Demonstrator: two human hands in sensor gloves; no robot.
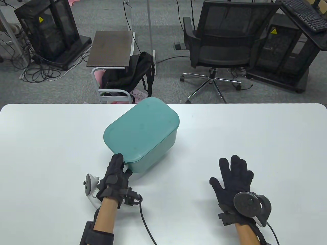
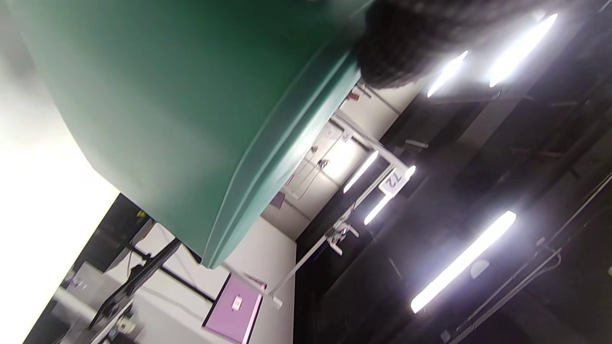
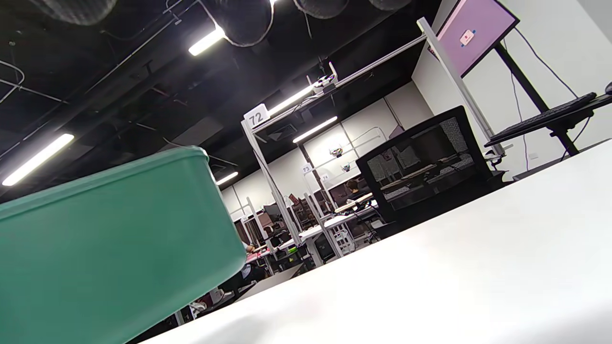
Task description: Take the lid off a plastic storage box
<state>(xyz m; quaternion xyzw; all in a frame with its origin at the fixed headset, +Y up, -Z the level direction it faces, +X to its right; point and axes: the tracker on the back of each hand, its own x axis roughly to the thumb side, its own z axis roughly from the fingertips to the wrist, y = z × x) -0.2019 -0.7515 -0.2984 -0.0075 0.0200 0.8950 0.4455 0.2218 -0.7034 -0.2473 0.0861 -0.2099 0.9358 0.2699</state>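
Note:
A teal plastic storage box (image 1: 163, 144) stands on the white table (image 1: 255, 132), its matching lid (image 1: 141, 130) on top. My left hand (image 1: 122, 164) is at the box's near left corner, fingers over the lid's edge and thumb against the wall below it. In the left wrist view a gloved fingertip (image 2: 406, 43) lies on the lid's rim (image 2: 267, 157) above the box wall (image 2: 143, 119). My right hand (image 1: 224, 171) lies open, fingers spread, on the table to the right of the box and apart from it. The right wrist view shows the box (image 3: 105, 258) from the side.
Beyond the table's far edge stand a black office chair (image 1: 224, 48), a small side table (image 1: 111, 48) with a black backpack (image 1: 130, 74), and black equipment racks (image 1: 48, 30). Cables trail from both wrists over the table's near part.

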